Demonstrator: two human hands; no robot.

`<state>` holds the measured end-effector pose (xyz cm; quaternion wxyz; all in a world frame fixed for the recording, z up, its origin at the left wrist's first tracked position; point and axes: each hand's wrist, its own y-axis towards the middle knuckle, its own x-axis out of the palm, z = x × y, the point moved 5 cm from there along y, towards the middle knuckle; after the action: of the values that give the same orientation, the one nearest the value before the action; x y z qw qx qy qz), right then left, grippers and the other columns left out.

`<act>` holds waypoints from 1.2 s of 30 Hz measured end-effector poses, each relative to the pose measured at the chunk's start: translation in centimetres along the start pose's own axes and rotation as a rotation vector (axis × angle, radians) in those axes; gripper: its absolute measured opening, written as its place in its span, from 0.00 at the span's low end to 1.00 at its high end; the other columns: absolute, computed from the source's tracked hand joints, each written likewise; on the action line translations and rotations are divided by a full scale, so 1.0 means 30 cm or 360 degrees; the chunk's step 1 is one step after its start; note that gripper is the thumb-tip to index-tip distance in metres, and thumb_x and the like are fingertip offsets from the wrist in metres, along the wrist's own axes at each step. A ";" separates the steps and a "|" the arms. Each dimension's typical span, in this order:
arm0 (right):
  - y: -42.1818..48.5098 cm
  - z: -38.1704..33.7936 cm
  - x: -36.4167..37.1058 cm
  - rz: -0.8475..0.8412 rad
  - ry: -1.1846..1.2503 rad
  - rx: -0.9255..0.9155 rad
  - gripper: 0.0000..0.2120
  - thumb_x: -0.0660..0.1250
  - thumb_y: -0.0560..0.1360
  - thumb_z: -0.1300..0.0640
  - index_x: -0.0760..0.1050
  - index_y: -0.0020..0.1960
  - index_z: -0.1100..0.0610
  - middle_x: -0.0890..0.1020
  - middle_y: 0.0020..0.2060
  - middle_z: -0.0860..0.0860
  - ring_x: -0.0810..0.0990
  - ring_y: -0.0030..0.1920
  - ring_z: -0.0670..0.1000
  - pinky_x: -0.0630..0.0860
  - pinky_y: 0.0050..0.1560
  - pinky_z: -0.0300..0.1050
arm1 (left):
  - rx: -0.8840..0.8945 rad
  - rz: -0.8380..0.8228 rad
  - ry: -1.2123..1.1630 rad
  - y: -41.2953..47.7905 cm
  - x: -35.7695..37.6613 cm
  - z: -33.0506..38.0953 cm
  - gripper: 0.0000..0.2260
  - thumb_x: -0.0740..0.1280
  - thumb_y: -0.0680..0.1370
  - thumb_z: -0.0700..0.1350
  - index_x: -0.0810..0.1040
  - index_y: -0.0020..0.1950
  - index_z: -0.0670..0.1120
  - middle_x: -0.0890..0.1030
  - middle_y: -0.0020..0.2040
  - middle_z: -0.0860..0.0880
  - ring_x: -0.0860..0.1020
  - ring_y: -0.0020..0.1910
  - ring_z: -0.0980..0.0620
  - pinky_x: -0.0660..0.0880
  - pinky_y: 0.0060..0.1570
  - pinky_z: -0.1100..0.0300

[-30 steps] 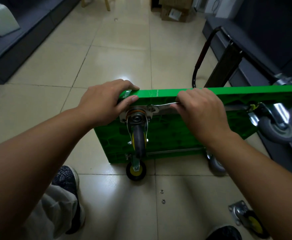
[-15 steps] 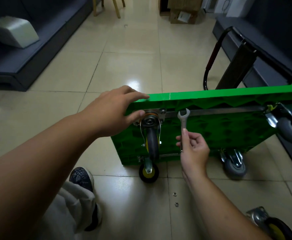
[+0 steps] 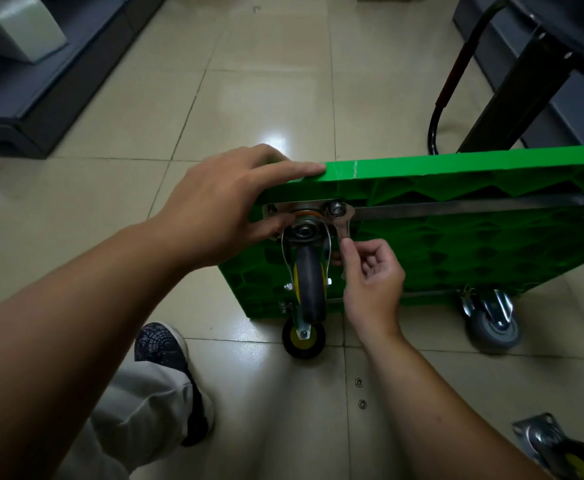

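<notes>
Tiled floor (image 3: 266,98): beige, glossy, with a lamp glare just behind the cart.

Green cart (image 3: 474,244): plastic deck standing on its long edge on the floor, ribbed underside toward the camera. Its black handle (image 3: 451,84) with a red grip shows behind the upper edge.

Left hand (image 3: 221,209): at the deck's upper left corner. The fingers are straight and close together, laid flat along the top edge. The thumb reaches underneath and presses against the metal plate (image 3: 272,211) of the caster.

Right hand (image 3: 373,282): below and right of the plate. The thumb and curled fingers pinch the shaft of the wrench, and the remaining fingers are folded toward the palm.

Caster (image 3: 309,278): dark wheel in a steel fork, bolted at the upper left corner of the underside and hanging downward. A second caster (image 3: 303,336) with a yellow hub sits at the lower left corner and touches the floor. A grey caster (image 3: 493,323) stands at the lower edge further right. A loose caster (image 3: 560,452) lies on the floor at the lower right, apart from the cart.

Shoe (image 3: 162,344): dark and patterned, left of the cart.

Wrench (image 3: 343,230): flat steel, roughly upright, with its head seated over the nut (image 3: 336,210) at the plate's upper right corner.

Two washers (image 3: 359,382): on the floor below the right wrist, near each other.
</notes>
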<state>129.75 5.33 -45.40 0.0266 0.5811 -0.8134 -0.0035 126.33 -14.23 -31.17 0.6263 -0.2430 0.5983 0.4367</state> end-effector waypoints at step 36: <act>0.075 -0.444 -0.206 -0.0262 -0.0846 -0.0471 0.06 0.73 0.77 0.55 0.75 0.46 0.52 0.80 0.41 0.48 0.79 0.41 0.44 0.74 0.42 0.32 | -0.0063 0.0192 0.0000 0.002 0.012 0.007 0.25 0.71 0.76 0.54 0.72 0.73 0.62 0.78 0.60 0.51 0.77 0.53 0.46 0.69 0.43 0.55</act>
<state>130.26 12.24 -32.25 -0.1029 0.6135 -0.7328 -0.2759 126.37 -13.93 -31.47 0.5939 -0.2189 0.6032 0.4853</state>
